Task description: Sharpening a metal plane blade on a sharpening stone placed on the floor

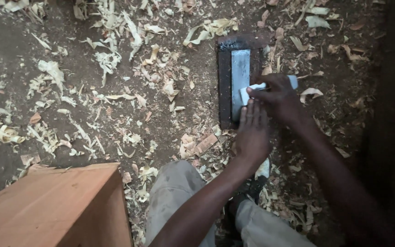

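right hand (277, 98) clenched round a flat metal blade (270, 86), laid low on the sharpening stone (240, 77); left hand (251, 130) fingers flat just behind, steadying; shavings (110, 55) everywhere

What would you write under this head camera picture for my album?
Both hands, left hand and right hand, press a flat metal blade on a grey sharpening stone, wood shavings scattered around.

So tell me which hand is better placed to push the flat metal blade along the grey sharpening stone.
Right hand: it already grips the flat metal blade on the grey sharpening stone. The left hand only rests its fingertips behind.
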